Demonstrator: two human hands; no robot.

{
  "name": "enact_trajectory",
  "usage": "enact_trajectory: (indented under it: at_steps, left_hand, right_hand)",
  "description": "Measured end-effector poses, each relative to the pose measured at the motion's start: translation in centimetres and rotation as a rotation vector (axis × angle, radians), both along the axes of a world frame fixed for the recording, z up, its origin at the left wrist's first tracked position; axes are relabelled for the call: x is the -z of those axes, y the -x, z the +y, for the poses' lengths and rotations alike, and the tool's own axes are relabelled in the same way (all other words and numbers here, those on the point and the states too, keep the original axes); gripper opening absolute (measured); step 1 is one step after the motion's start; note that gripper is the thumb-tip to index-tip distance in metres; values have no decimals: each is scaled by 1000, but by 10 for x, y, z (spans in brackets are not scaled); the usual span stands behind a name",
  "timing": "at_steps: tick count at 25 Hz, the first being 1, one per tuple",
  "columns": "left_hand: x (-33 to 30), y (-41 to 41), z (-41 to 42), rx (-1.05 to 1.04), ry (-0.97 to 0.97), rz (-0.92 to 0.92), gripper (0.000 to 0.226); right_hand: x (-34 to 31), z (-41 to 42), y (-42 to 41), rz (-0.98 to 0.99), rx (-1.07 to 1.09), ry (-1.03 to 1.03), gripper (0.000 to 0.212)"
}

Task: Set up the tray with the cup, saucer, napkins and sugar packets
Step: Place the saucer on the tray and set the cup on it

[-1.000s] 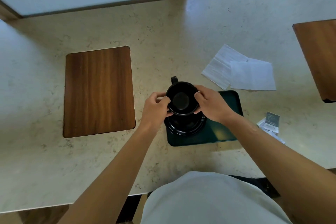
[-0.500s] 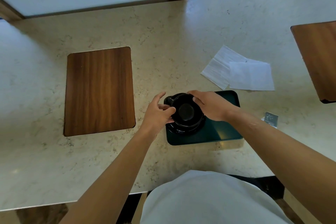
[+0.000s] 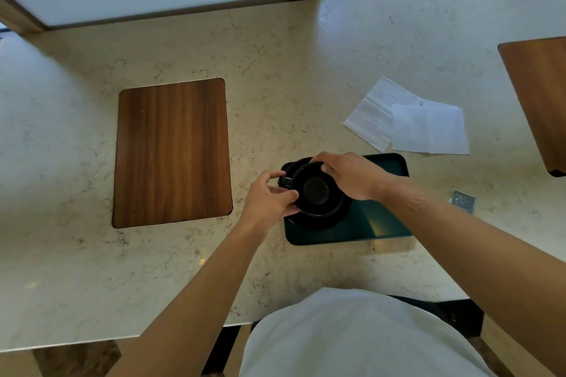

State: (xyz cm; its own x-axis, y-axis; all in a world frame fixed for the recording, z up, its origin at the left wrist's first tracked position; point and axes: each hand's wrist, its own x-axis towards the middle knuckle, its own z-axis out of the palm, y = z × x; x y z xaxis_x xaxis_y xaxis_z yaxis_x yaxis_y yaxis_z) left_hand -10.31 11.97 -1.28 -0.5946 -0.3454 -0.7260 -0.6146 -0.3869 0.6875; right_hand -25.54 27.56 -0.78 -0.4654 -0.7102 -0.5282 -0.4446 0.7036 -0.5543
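Observation:
A black cup sits on a black saucer at the left end of the dark green tray. The cup's handle points to the left. My left hand pinches the cup's left rim by the handle. My right hand curls over its far right rim. Two white napkins lie on the counter just behind the tray. A sugar packet shows to the right of the tray, partly hidden by my right forearm.
A wooden inlay panel is set in the marble counter to the left. Another wooden panel lies at the right edge. A window sill runs along the back. The counter's front edge is near my body.
The cup came down from above the saucer and now sits on it. Its handle turned from pointing away to pointing left. Both hands stayed on the cup.

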Motion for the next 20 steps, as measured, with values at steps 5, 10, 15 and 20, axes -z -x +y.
enact_trajectory:
  at_steps: [5,10,15,20]
  left_hand:
    - [2,-2,1,19,22,-3,42]
    - [2,-3,4,14,34,4,39]
    - [5,-5,6,-11,35,15,40]
    - [8,-7,5,60,146,19,42]
  right_hand:
    - [2,-4,3,-1,-1,-20,36]
    - [2,-6,4,5,1,-28,36]
    - [5,-5,5,4,39,-10,33]
    - [9,11,2,62,272,111,41]
